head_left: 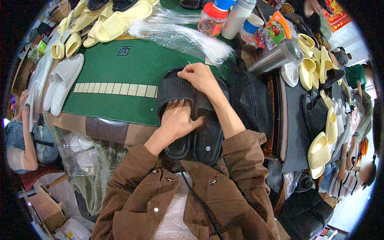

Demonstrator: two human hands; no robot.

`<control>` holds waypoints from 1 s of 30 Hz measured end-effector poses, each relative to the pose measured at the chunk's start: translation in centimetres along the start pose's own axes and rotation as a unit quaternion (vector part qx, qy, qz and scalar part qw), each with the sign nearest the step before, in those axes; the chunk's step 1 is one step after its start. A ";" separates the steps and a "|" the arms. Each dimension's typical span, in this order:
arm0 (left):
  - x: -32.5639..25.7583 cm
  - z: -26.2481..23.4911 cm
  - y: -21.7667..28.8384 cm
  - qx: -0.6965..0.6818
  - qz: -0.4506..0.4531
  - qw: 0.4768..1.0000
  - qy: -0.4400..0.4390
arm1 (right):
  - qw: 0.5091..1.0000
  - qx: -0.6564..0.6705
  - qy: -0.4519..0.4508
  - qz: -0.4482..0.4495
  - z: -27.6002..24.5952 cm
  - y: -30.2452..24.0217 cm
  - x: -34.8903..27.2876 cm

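A pair of black slippers is held together in front of my chest, heels toward me. My left hand [176, 122] has its fingers tucked under the strap of the left black slipper [173, 90], with the thumb reaching toward the right black slipper [208, 140]. Over the toe end, my right hand [201, 77] is closed in a pinch. A thin, pale tip sticks up from its fingers; the rest of that strand is hidden. Beyond the slippers lies a bundle of clear plastic strands [212, 47] on the green mat [108, 66].
White slippers [60, 86] and yellow slippers [124, 22] lie at the left and far left. A row of cream tiles [116, 88] crosses the mat. A red-lidded jar [212, 20] and a steel tumbler [276, 56] stand to the far right. More slippers [320, 154] and people are at the right.
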State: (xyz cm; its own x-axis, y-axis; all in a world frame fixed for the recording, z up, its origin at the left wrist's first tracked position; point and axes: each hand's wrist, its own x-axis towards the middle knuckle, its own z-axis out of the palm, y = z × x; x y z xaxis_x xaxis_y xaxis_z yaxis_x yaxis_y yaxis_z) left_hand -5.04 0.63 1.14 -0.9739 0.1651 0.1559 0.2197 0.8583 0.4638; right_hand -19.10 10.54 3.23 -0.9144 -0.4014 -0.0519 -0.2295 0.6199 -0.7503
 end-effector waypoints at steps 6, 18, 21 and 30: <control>-0.3 -0.6 0.2 0.006 0.014 1.000 0.002 | 0.993 0.086 0.083 -0.006 -0.4 -0.3 -1.2; 3.1 -6.6 -0.5 -0.175 0.065 0.951 0.245 | 0.963 0.208 0.157 -0.063 -1.4 -0.9 -4.6; 7.1 -5.5 -1.4 -0.217 0.037 0.967 0.132 | 0.948 0.261 0.166 -0.067 -1.4 -0.7 -4.4; 9.1 -3.2 -3.4 -0.418 -0.043 0.906 0.056 | 0.917 0.335 0.202 -0.078 -0.5 0.5 -4.1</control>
State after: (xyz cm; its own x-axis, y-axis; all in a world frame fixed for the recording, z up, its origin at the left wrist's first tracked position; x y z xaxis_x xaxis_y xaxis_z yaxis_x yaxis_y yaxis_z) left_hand -14.51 -2.37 3.77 -0.9878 0.0243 0.1540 0.1558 0.1908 0.9692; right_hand -15.63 12.77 3.40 -0.9680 -0.0836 0.2366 -0.2347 -0.0311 -0.9716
